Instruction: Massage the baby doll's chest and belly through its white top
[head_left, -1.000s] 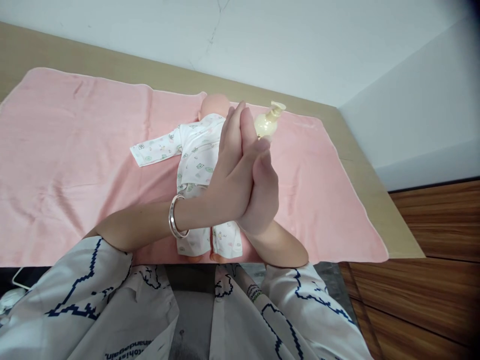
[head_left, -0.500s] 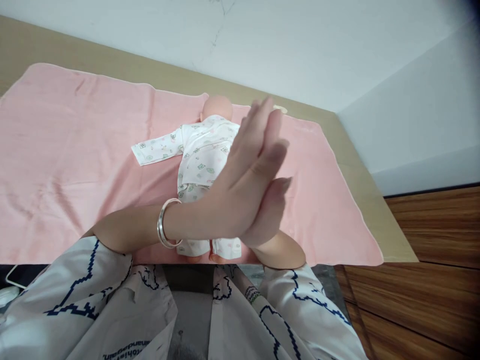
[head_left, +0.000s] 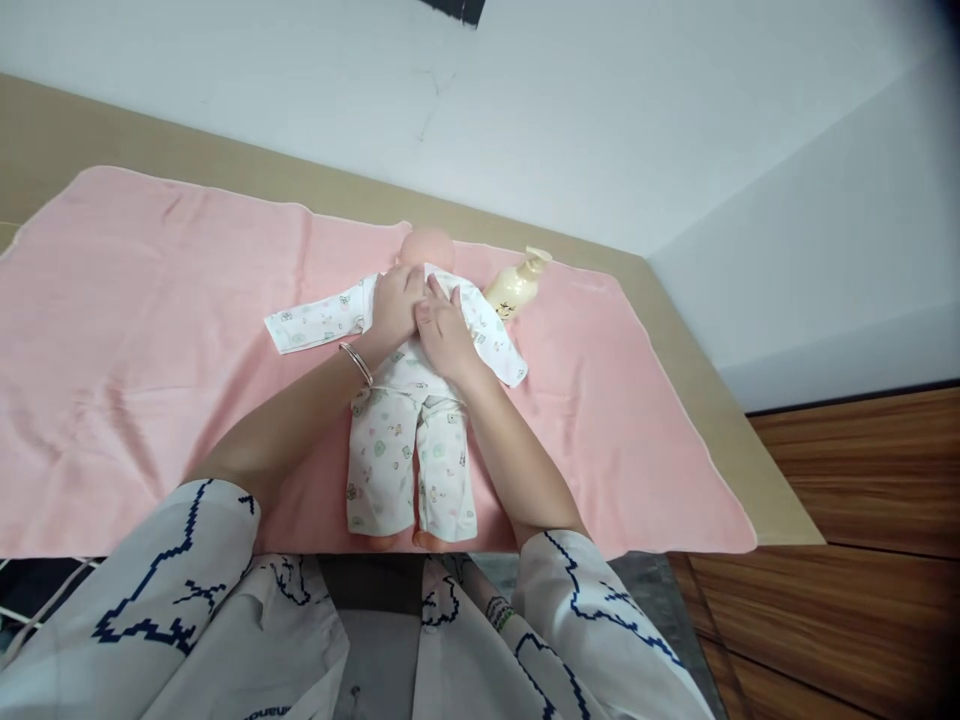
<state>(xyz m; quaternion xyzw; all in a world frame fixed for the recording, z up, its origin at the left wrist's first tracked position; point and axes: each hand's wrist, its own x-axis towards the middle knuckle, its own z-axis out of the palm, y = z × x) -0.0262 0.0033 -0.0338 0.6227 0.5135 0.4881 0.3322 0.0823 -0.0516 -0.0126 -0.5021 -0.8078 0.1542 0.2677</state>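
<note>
A baby doll (head_left: pixel 420 375) in a white printed top and trousers lies lengthwise before me, feet toward my body. Its bald head (head_left: pixel 427 248) points away, and no face shows. My left hand (head_left: pixel 396 303) rests flat on the doll's upper body, on the left side, a silver bangle at the wrist. Beside it, my right hand (head_left: pixel 445 332) lies flat on the same area with fingers stretched forward. The two hands touch at the middle, and neither grasps anything. Beneath them part of the printed top is hidden.
Under the doll a pink blanket (head_left: pixel 202 400) covers most of the tan table (head_left: pixel 660 290). A cream pump bottle (head_left: pixel 517 285) lies tilted on the blanket, right of the doll's shoulder. A white wall (head_left: pixel 300 110) rises behind; wooden cabinets (head_left: pixel 862 570) stand at the right.
My hands were raised and pressed together above the doll; they have parted and come down onto its upper body. The pump bottle and the doll's right-side sleeve are now uncovered.
</note>
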